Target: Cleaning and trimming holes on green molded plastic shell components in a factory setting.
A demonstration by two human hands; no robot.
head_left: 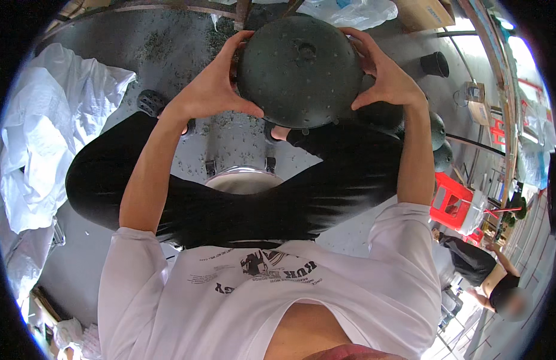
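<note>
A large dark green, ball-like thing (pixel 299 78) with a round dimple and small bumps on its surface is held up in front of me, above the floor. My left hand (pixel 215 84) grips its left side, the thumb low on the near edge. On the opposite side my right hand (pixel 389 75) holds it with the fingers spread around the far edge and the thumb below. The fingertips behind the ball are partly hidden. More dark green balls (pixel 441 157) of a similar look lie beyond my right forearm, which partly hides them.
Dark crumbs (pixel 161 54) litter the grey floor. White plastic sheeting (pixel 68 114) is heaped at the left. To the right are a black pot (pixel 435 64), a cardboard box (pixel 425 13) and a red plastic piece (pixel 449 201). Another person (pixel 476 264) is at the lower right.
</note>
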